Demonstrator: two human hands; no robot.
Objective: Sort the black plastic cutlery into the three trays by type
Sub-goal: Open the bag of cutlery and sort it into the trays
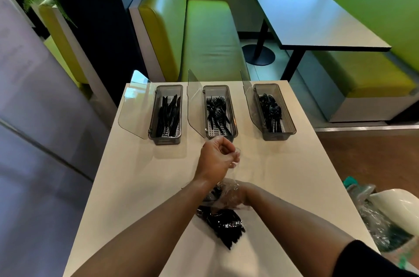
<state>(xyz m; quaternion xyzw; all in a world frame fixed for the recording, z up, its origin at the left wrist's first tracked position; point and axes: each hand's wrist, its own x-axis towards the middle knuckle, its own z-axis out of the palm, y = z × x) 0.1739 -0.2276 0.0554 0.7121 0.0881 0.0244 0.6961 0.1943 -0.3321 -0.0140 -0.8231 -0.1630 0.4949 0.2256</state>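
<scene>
Item: left hand (217,159), fingers curled, pinching the clear wrapper (234,170), which stretches down from the pinch.

Item: right hand (235,197), just below that pinch, veiled by film. We cannot tell whether its fingers close.

Item: black cutlery bundle (224,224), beneath both hands on the table (140,186), partly wrapped.

Beyond the pinch: knife tray (166,138), fork tray (234,118), spoon tray (289,122), lids up.

Handling note: we judge it best to pin the bundle low and peel the film slowly, so that pieces do not scatter.

On the desk (136,186), the knife tray (166,140) stands left, fork tray (234,115) middle, spoon tray (277,136) right; before them lies a bundle (223,224), apparently cutlery.
</scene>
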